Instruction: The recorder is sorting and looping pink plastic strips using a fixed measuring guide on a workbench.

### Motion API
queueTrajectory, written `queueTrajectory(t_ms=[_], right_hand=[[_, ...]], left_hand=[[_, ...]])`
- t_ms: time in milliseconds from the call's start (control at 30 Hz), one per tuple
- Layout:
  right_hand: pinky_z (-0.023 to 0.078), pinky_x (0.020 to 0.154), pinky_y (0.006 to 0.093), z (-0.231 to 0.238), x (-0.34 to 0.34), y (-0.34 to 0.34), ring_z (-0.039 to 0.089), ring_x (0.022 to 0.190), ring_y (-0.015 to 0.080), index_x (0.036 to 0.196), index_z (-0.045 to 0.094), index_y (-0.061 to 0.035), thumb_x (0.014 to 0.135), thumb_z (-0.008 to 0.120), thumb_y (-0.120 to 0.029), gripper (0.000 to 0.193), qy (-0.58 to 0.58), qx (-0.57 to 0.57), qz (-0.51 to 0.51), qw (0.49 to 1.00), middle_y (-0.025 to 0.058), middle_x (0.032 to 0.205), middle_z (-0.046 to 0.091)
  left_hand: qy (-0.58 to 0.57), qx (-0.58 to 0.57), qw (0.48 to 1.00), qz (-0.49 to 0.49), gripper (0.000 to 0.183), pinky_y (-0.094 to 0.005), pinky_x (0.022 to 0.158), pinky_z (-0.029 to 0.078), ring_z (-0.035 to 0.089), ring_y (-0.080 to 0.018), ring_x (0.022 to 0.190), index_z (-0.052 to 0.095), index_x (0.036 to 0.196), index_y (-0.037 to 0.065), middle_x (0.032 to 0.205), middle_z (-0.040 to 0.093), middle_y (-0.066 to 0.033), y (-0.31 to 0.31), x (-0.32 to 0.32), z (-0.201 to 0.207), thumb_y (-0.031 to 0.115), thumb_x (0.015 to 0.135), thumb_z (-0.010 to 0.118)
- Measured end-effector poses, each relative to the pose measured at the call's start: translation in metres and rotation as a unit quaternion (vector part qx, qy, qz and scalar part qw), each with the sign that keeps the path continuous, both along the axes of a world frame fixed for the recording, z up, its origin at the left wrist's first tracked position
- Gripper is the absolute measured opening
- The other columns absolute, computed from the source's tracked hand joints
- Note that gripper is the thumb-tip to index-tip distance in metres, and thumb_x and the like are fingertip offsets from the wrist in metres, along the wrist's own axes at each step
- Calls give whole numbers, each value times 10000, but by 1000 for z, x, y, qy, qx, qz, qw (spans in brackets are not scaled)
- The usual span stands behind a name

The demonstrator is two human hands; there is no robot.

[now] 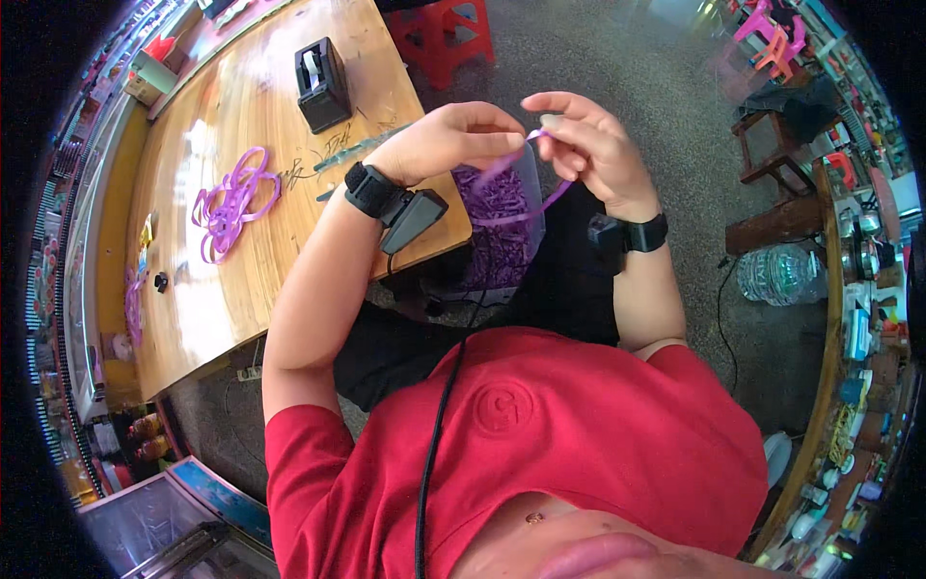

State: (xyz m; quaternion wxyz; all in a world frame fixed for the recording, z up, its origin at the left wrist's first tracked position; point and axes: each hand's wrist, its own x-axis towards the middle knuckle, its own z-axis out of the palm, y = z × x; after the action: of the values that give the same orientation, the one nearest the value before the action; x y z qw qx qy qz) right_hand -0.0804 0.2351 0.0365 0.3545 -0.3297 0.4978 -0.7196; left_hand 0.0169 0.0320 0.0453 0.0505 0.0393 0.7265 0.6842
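A purple ribbon (555,200) runs between my hands, over a see-through tub (534,174) beside the table. The thumb and fingertips of my left hand (449,140) pinch it close to the tub's far side. Just to the right, my right hand (596,150) holds the same ribbon between thumb and fingers, its index finger raised and curved. Between the two pinches shows a short, pale, shiny stretch; whether it is knotted or folded I cannot tell. From there the ribbon hangs in a loop. Many small purple folded pieces (502,246) fill the tub.
On the wooden table (280,280) lie a heap of purple ribbon loops (230,207), a black tape dispenser (323,87) and a teal strip-like thing (357,151) partly behind my left wrist. A red stool (453,39) stands beyond; a large clear water bottle (779,275) lies at right near crowded shelves.
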Motion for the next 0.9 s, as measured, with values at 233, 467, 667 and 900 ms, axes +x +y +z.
queueTrajectory(t_ms=[233,467,667,900], right_hand=[[352,456,161,-2,6,0,392,488,1,1243,582,-30,988,572,-204,310,22,30,-29,999,18,754,615],[351,461,160,-2,7,11,397,493,4,1224,585,-7,960,569,-151,301,39,13,-54,998,18,751,615],[386,522,163,5,11,6,446,550,11,1241,575,-18,946,579,-136,317,69,20,-33,997,20,783,623],[516,762,259,-13,6,8,625,869,111,1088,688,-60,830,718,-21,263,448,68,-203,868,26,919,660]], left_hand=[[8,-75,995,-63,249,-242,692,479,605,-96,721,672,964,9,753,634,-22,-12,-9,-3,252,966,619],[3,12,997,-82,285,-262,804,496,625,-108,869,637,1105,-10,936,663,-43,4,-1,1,234,958,626],[46,-32,991,-125,239,-248,796,498,616,-88,854,649,1096,-5,940,667,-24,-5,-7,-6,189,959,629],[36,-26,995,-90,161,-244,777,484,614,-86,803,661,1025,8,850,663,-10,-4,-4,1,147,957,621]])
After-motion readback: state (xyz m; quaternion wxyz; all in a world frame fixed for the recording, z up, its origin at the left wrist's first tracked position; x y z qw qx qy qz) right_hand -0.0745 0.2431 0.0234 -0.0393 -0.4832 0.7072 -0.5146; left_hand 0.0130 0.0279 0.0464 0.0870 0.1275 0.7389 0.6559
